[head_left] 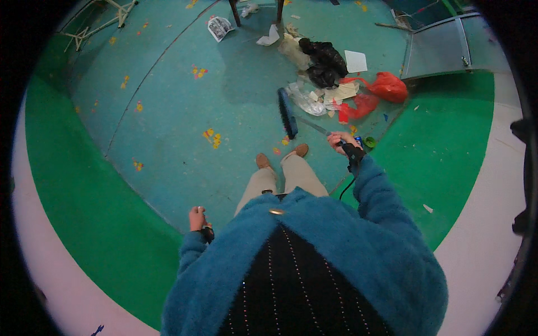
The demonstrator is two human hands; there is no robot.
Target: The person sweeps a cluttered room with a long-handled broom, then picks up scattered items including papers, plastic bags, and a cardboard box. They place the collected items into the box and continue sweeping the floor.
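Note:
My right hand (343,141) is closed round the thin handle of a broom (287,114). The broom's dark-bristled, blue-edged head is on the floor just ahead of my feet, left of a pile of rubbish. In that pile lie a black plastic bag (324,63), a red plastic bag (388,87), a clear plastic bag (305,99) and pieces of cardboard (341,93). My left hand (197,218) hangs low at my left side, fingers loosely curled, with no held object showing.
Green-painted walls (443,151) curve up on both sides. A metal panel (437,49) stands at the far right. Dark furniture legs (234,12) rise at the top, near a printed paper sheet (219,28). Yellow and pink scraps (212,137) dot the teal floor.

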